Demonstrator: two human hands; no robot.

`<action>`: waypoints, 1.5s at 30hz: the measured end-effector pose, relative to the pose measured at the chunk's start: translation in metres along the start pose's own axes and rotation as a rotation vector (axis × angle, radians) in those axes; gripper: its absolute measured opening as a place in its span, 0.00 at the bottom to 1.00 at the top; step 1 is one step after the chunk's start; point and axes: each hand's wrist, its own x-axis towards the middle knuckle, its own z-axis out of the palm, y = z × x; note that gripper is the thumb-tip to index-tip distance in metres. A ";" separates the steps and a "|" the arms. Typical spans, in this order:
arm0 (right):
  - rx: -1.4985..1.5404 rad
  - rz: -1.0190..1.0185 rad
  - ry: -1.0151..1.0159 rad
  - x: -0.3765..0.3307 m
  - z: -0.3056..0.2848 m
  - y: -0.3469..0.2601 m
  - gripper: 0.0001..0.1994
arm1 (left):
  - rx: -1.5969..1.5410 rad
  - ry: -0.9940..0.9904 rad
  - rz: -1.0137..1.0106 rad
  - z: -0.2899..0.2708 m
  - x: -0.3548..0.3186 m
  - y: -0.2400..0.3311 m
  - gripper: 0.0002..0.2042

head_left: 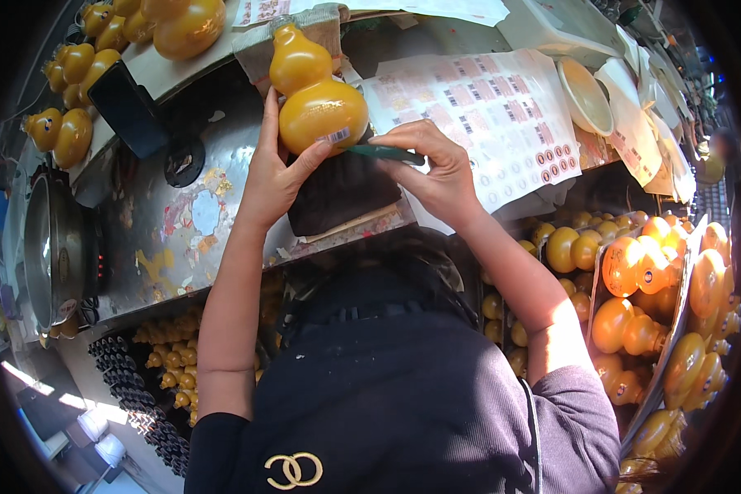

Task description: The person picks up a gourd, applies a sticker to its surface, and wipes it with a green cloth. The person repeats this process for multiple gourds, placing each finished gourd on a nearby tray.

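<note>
A glossy yellow bottle gourd (321,107) lies on its side at the far middle of the bench, its narrow end pointing away from me. My left hand (273,177) is wrapped round its lower left, with the thumb beside a small barcode sticker (338,134). Between the fingers and thumb of my right hand (436,169) is a slim dark-green pointed tool (387,153); its tip reaches the gourd close to the sticker. Whether it is a blade or tweezers I cannot tell. A grey cloth (255,53) lies under the gourd's far end, and a dark pad (337,202) sits nearer me.
Sticker sheets (469,103) cover the bench to the right, beside a shallow bowl (585,97). On the left stand a phone (129,109), a round pan (53,247) and more gourds (72,136). Crates of gourds (634,321) flank me below the bench edge.
</note>
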 end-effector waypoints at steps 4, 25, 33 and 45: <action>0.051 -0.030 -0.018 0.015 0.001 -0.008 0.13 | -0.005 -0.040 -0.006 -0.005 0.000 0.000 0.47; -0.306 -0.220 -0.305 0.135 -0.001 -0.004 0.15 | -0.100 -0.102 -0.067 -0.012 0.000 -0.004 0.50; -0.567 -0.752 -0.254 0.037 0.004 -0.016 0.16 | -0.265 0.004 -0.148 -0.032 0.024 0.008 0.31; -0.143 -0.056 -0.002 -0.015 -0.013 -0.023 0.12 | 0.267 0.102 0.162 -0.018 0.033 0.054 0.14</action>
